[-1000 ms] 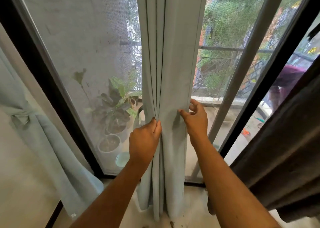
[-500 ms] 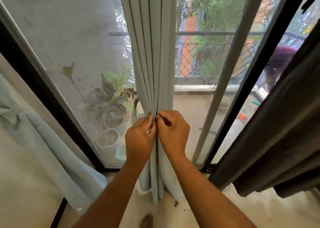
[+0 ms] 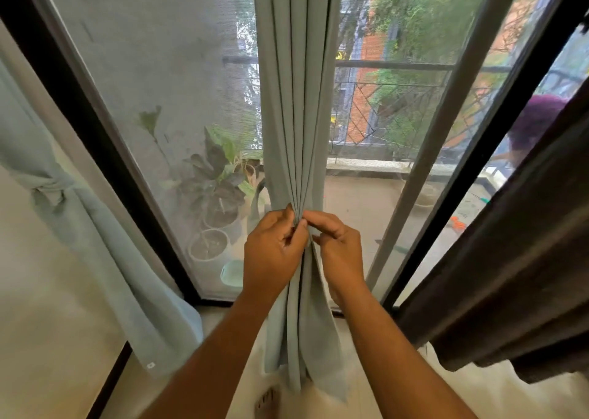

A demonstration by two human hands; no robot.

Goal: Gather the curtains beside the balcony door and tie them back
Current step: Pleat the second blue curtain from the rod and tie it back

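Since a second ago the right hand [image 3: 341, 250] has come in from the cloth's outer edge to meet the left hand [image 3: 274, 250]. Both pinch the pleated pale blue-green fabric curtain [image 3: 294, 100], bunched narrow before the black-framed balcony door [image 3: 510, 116]; the right's lower fingers seem loosely curled.

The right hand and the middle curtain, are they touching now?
Touching. The head view shows the right hand pinching the gathered folds of the middle curtain, beside the left hand.

Curtain [image 3: 294, 100] before balcony door [image 3: 414, 164]
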